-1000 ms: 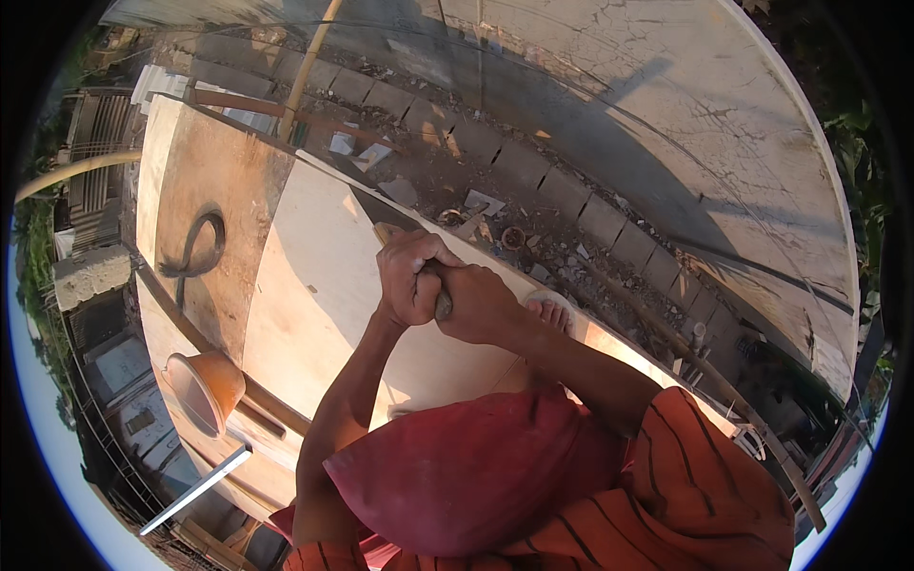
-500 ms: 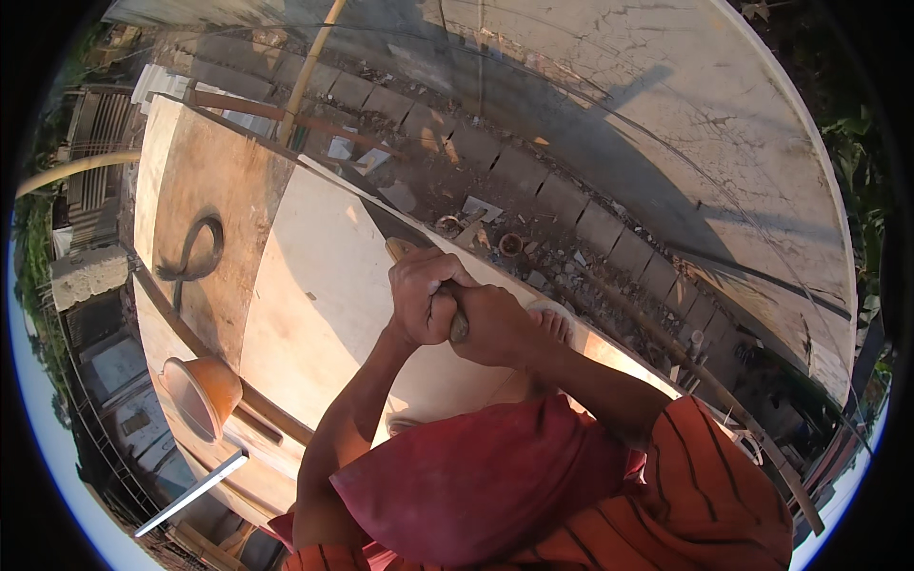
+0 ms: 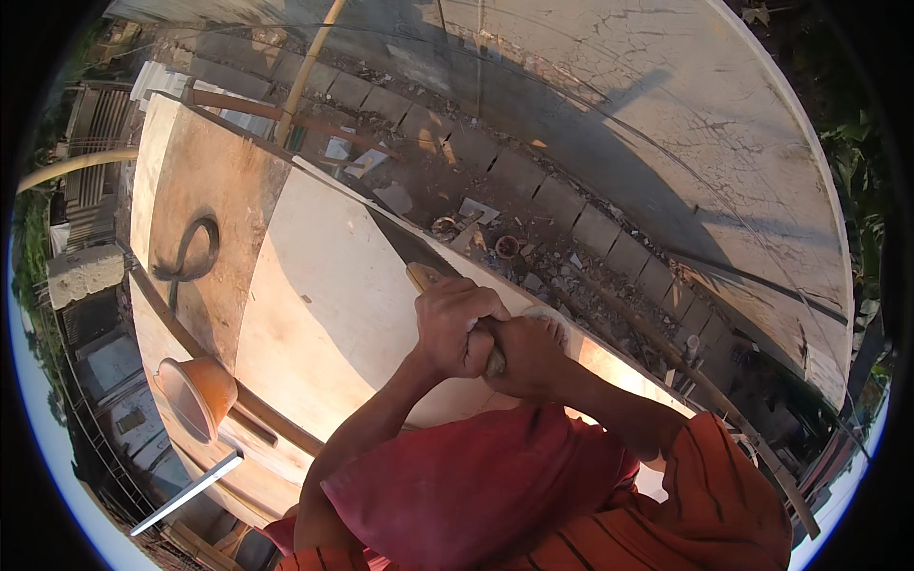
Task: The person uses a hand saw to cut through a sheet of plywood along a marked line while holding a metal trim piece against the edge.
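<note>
Both my hands are wrapped round a wooden-handled tool [image 3: 417,273], one next to the other. My left hand [image 3: 449,325] is closed near its upper end, and my right hand [image 3: 529,356] is closed at the lower end. The tool's pale tip sticks out beyond my left fist; whatever working end it has cannot be made out. Beneath my hands lies a broad pale board [image 3: 319,252]. A dark wedge-shaped strip [image 3: 405,236] shows along the board's far edge, beside the tool's tip. Bare toes [image 3: 555,330] rest just past my right hand.
An orange bucket [image 3: 221,388] lies tilted at the left, near a metal bar [image 3: 190,490]. A dark coiled strap [image 3: 202,249] lies on a brown board [image 3: 243,190]. Beyond the boards' edge, rubble-strewn ground [image 3: 466,181] lies lower, beside a cracked wall [image 3: 724,124].
My two hands have moved right and slightly toward me, still gripping the tool. More of the dark strip by the board's edge shows.
</note>
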`<action>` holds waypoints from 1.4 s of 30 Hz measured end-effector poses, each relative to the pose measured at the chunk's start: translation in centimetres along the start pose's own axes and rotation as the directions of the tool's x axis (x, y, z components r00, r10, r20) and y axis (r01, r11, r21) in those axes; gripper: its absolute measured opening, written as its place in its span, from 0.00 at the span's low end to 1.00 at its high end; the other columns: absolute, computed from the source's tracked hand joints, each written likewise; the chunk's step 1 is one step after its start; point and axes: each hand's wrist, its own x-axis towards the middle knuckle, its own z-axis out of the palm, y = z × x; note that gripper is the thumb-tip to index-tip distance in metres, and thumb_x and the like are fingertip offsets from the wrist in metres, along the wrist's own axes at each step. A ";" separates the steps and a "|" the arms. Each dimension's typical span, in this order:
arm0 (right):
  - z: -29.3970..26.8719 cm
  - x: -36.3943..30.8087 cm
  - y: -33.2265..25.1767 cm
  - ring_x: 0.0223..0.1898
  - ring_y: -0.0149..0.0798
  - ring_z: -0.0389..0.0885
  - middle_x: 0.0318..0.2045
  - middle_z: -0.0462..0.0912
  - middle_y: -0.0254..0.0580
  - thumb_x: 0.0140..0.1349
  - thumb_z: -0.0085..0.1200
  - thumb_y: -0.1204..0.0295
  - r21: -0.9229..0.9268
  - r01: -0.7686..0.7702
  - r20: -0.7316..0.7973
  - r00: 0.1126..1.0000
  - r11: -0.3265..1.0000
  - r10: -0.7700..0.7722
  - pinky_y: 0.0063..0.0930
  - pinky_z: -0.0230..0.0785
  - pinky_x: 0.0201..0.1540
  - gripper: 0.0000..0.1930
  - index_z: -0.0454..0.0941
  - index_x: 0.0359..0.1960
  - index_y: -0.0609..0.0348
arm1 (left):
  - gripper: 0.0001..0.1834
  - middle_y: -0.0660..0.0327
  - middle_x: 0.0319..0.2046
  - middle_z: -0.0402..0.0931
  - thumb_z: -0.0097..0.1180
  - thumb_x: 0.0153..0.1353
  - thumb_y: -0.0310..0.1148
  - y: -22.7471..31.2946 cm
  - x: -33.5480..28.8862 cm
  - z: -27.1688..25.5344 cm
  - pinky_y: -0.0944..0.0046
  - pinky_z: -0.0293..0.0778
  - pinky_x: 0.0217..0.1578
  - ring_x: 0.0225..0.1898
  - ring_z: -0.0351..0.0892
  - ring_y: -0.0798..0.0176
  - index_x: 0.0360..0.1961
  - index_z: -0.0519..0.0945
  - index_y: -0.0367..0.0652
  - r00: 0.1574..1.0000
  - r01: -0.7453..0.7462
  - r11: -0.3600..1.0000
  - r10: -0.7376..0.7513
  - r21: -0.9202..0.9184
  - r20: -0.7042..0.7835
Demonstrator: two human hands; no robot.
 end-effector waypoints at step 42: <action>5.2 8.2 -2.1 0.41 0.54 0.84 0.41 0.83 0.57 0.60 0.60 0.68 -0.145 -0.017 -0.078 0.997 0.989 0.005 0.38 0.75 0.46 0.34 0.64 0.68 0.59 | 0.35 0.51 0.60 0.73 0.56 0.54 0.35 -16.7 -1.4 -15.1 0.52 0.69 0.61 0.62 0.72 0.47 0.66 0.69 0.45 0.627 0.629 0.584 -0.771 0.512 0.111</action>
